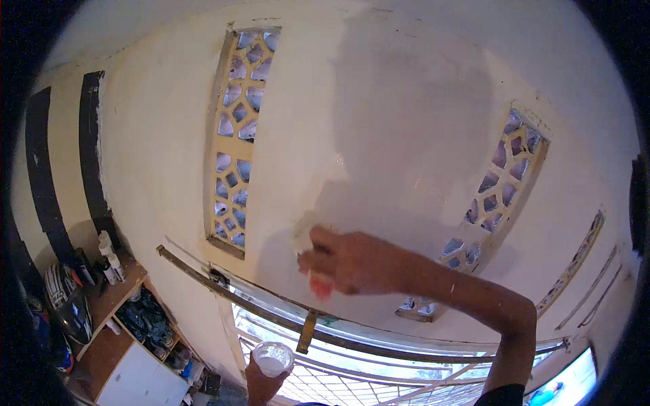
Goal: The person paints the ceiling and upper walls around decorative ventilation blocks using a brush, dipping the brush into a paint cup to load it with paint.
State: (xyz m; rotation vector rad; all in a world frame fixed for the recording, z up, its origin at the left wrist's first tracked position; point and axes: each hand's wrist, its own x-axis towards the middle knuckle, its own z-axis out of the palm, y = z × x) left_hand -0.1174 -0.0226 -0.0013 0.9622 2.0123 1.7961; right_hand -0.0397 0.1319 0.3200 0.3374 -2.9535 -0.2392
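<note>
Wall: pale paint is being broken up by lattice vents, and a large shadow is being cast over its middle.
Window: the opening is being crossed by a grille, with a rail being carried above it.
Shelf: a helmet and bottles are being supported at the left.
Right hand: a red item is being gripped in bent fingers in front of the wall, above the rail (motion is blurring its shape, and whether the wall is being touched cannot be told).
Left hand: a small tub is being grasped by curled fingers, low before the window, its pale inside being shown.
Tub handling: spills are probably being best avoided by a level rim and a gentle squeeze.
Reach: control is likely being helped by a loose wrist, steady footing and light, even pressure.
Light: detail is being dulled by the shadow, so a slight sideways stance is being favoured.
</note>
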